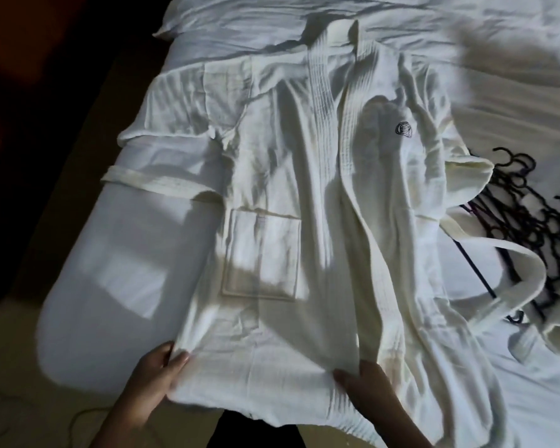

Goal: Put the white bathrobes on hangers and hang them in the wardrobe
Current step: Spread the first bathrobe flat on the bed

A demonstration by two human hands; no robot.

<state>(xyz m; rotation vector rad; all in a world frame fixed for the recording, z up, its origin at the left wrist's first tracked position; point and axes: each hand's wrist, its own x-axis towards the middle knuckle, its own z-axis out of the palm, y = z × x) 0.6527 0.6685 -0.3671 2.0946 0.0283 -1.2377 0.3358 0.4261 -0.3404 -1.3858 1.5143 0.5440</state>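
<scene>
There is a single view, from the person's head at the near edge of the bed (126, 270), looking forward and steeply down along it. The wide lens bows the bed's sides. The camera is close: the robe (288, 221) fills the middle, and the left hand (152, 373) and right hand (372, 392) enter from the bottom edge. The hangers (524, 205) reach the right border, dim floor (7, 367) takes the left, and a pillow (223, 24) lies at the top.

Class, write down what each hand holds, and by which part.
Both grip the white bathrobe by its bottom hem: left hand at the left corner, right hand near the front opening.
</scene>
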